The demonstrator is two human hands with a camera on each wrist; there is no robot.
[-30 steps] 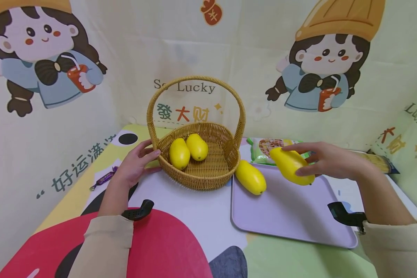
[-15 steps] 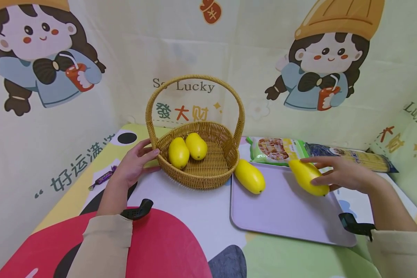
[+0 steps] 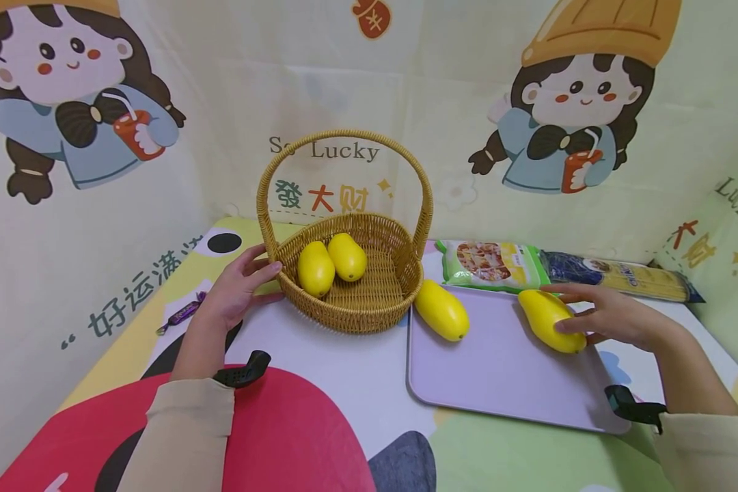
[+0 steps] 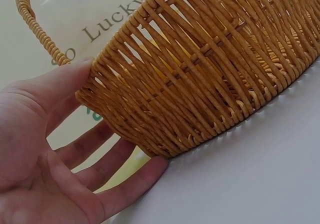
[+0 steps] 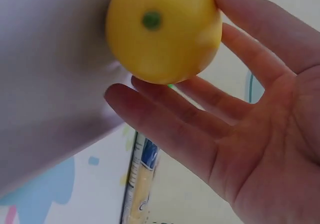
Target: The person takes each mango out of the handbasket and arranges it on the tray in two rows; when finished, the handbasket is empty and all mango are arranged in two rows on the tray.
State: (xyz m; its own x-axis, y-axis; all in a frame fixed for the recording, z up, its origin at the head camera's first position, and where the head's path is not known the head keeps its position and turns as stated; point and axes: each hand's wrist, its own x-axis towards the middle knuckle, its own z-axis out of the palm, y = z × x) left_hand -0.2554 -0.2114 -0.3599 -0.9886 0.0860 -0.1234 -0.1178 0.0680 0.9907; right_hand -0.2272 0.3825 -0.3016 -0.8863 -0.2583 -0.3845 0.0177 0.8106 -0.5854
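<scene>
My right hand (image 3: 629,317) holds a yellow mango (image 3: 547,320) at the right side of a lilac tray (image 3: 498,383), thumb on its near side and fingers on the far side. In the right wrist view the mango's green-dotted end (image 5: 151,20) faces the camera. A second mango (image 3: 443,311) leans over the tray's left edge, beside the wicker basket (image 3: 357,320). Two more mangoes (image 3: 316,268) lie inside the basket. My left hand (image 3: 236,287) rests against the basket's left side, thumb tip at the rim and extended fingers spread along the outer wall (image 4: 200,74).
Behind the tray lie a green-edged food packet (image 3: 492,264) and a pack of noodles (image 3: 627,277). A purple-wrapped candy (image 3: 183,313) lies left of my left forearm. The basket's tall arched handle (image 3: 347,135) rises in front of the printed back cloth.
My right hand has brought the mango rightward and down onto the tray's right side, uncovering the packets behind. My left hand stays at the basket.
</scene>
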